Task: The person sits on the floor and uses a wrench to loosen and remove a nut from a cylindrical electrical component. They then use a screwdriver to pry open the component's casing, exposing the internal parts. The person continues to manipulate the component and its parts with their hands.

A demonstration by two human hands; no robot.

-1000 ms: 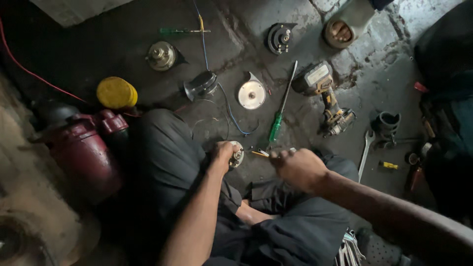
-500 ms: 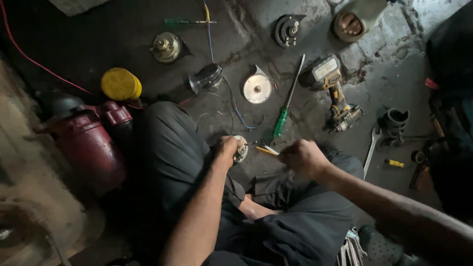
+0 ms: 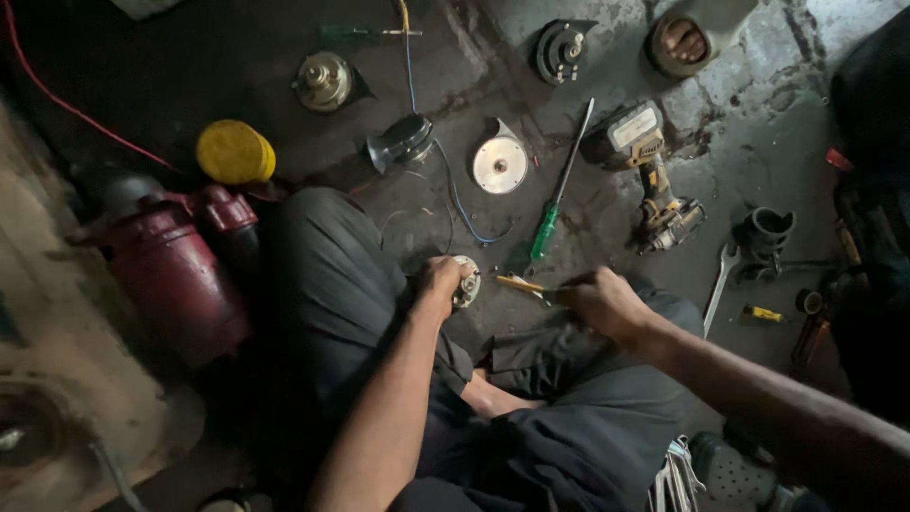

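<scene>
I sit on a dark concrete floor with my legs in dark trousers. My left hand grips a small round metal part held just above my knee. My right hand holds a thin tool with a yellow handle, its tip pointing left at the metal part. A green-handled screwdriver lies on the floor just beyond both hands.
On the floor lie a white disc, a cordless drill, a wrench, a black horn-like part with a blue wire, a yellow cap and a red motor body. More tools sit at right.
The view has shifted slightly. My right hand has edged a little right and the yellow-handled tool stays pointed at the part in my left hand.
</scene>
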